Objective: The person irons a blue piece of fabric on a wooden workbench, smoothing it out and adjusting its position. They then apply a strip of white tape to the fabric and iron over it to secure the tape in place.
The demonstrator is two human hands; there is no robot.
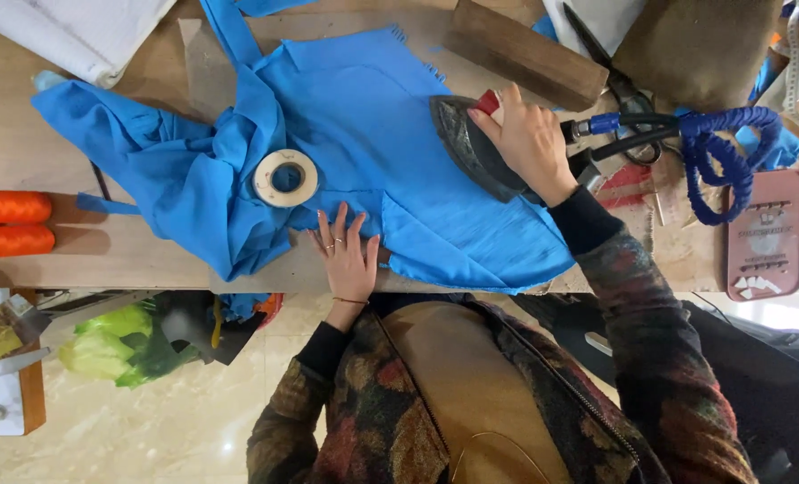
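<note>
Our right hand [529, 143] clenches 1 iron [471, 148] on the blue fabric [399, 134] mid-bench [131, 255]; left hand [347, 255] lies released, flat on its near edge. 2 orange spools [7, 224] left, 1 tape ring [285, 177].

Iron [471, 148] handle hidden under right hand [529, 143] — scissors [619, 85] partly cut off.

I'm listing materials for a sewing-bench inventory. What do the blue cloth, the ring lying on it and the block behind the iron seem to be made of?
Blue cloth: thin matte woven fabric; it creases softly and frays at one edge.
Ring: pale, flat and stiff, maybe wood or cardboard.
Block: dark brown wood, grain faintly showing.
</note>
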